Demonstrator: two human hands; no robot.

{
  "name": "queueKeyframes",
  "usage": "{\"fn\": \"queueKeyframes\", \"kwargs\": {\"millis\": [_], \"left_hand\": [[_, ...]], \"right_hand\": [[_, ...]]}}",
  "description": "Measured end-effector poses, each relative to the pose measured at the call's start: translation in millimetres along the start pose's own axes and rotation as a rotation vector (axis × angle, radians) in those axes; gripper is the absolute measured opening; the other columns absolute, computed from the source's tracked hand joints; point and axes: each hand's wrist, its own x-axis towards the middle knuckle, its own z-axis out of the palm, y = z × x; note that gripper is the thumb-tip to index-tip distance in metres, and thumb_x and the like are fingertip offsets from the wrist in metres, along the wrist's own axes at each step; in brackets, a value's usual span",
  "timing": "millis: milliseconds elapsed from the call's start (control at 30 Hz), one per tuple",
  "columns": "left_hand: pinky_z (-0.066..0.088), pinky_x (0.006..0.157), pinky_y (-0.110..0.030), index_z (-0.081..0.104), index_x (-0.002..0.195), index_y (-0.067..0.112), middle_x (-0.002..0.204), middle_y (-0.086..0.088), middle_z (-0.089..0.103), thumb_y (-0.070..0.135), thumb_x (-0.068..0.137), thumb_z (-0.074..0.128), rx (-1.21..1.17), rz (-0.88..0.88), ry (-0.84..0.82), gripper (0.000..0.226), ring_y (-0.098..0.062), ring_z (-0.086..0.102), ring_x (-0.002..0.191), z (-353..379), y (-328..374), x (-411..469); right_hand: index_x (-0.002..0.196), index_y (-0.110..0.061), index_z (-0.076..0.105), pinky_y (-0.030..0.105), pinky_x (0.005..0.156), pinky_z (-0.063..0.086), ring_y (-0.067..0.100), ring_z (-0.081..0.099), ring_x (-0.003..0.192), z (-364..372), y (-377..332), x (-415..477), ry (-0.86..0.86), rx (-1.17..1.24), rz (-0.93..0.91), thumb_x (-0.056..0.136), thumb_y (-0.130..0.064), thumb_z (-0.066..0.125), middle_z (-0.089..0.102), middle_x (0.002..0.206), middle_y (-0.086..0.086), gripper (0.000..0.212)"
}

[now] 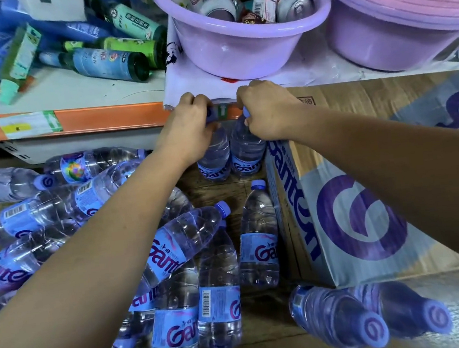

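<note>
Two upright water bottles stand side by side on the wooden floor below the shelf edge. My left hand (189, 124) grips the neck and blue cap of the left bottle (215, 158). My right hand (265, 107) grips the cap of the right bottle (245, 149). Both bottles carry blue labels with purple lettering and touch each other, right next to the corner of a cardboard box (354, 217).
Several more water bottles (174, 253) lie scattered on the floor, one (259, 236) stands upright by the box. Two bottles (339, 315) lie at the box's near end. An orange-edged shelf (75, 119) holds green and blue bottles and a purple basin (248, 44) with cans.
</note>
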Motion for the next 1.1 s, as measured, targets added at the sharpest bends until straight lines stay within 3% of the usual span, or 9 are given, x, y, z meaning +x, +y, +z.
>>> {"fn": "queueKeyframes", "kwargs": {"millis": [200,433,567,767,933,1100], "left_hand": [[0.045,0.091,-0.04,0.056,0.118,0.005,0.117,-0.018,0.054,0.033,0.077,0.074,-0.084,-0.027,-0.025,0.053,-0.034,0.054,0.11,-5,4,3],[0.048,0.087,-0.04,0.056,0.119,0.008,0.113,-0.018,0.059,0.038,0.081,0.068,-0.092,-0.041,0.019,0.05,-0.035,0.056,0.106,-3,5,-3],[0.05,0.084,-0.037,0.057,0.115,0.009,0.111,-0.016,0.066,0.037,0.081,0.068,-0.163,-0.133,0.077,0.045,-0.034,0.059,0.104,0,6,-6],[0.04,0.07,-0.028,0.061,0.108,0.012,0.107,-0.013,0.068,0.045,0.077,0.071,-0.19,-0.253,0.11,0.046,-0.031,0.06,0.1,-3,7,-3],[0.042,0.073,-0.03,0.061,0.107,0.012,0.107,-0.013,0.068,0.043,0.076,0.072,-0.187,-0.251,0.113,0.046,-0.031,0.058,0.102,0,9,-1],[0.045,0.081,-0.034,0.06,0.112,0.013,0.109,-0.015,0.068,0.04,0.081,0.068,-0.131,-0.141,0.061,0.042,-0.035,0.059,0.103,2,2,-4]], "right_hand": [[0.119,-0.005,0.053,0.033,0.077,0.041,0.034,0.054,0.108,2,0,3,0.008,-0.012,-0.002,0.086,-0.005,0.056,0.054,0.118,0.017,0.033],[0.118,-0.005,0.054,0.034,0.075,0.041,0.035,0.054,0.106,4,-1,-4,0.033,-0.015,-0.022,0.086,-0.006,0.056,0.055,0.116,0.017,0.031],[0.115,-0.006,0.054,0.033,0.072,0.039,0.036,0.054,0.104,7,-2,-10,0.038,-0.001,-0.027,0.088,-0.01,0.056,0.055,0.114,0.017,0.028],[0.113,-0.006,0.056,0.032,0.071,0.038,0.037,0.054,0.104,9,-1,-10,0.063,0.051,-0.014,0.085,-0.003,0.053,0.056,0.113,0.018,0.029],[0.115,-0.006,0.056,0.032,0.073,0.04,0.037,0.053,0.107,11,-4,-9,0.077,0.067,0.004,0.086,-0.002,0.052,0.055,0.116,0.017,0.03],[0.12,-0.005,0.055,0.034,0.076,0.041,0.037,0.052,0.111,18,-4,-11,0.137,0.062,0.055,0.089,-0.004,0.053,0.056,0.116,0.018,0.032]]}}
